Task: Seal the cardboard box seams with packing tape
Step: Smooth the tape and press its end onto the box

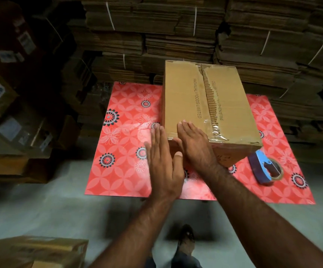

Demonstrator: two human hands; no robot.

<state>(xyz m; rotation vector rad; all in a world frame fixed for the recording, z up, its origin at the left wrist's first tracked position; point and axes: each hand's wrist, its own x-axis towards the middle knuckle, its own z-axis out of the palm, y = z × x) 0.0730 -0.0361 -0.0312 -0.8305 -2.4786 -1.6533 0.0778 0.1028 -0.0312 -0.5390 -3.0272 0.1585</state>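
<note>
Flat hands at a taped cardboard box (205, 105) on the counter (122, 136)

Right hand (193, 144) lies flat on the box's near corner; left hand (161, 163) – fingers straight, blurred – beside it; tape dispenser (266, 169) right; flattened cartons (176, 31) stacked behind.

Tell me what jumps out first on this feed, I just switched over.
A brown cardboard box sits on a bright red floral table, clear tape already along its torn top seam. Both hands are flat: the right hand on the box's near left corner, the left hand beside it. A blue tape dispenser lies right of the box.
</note>
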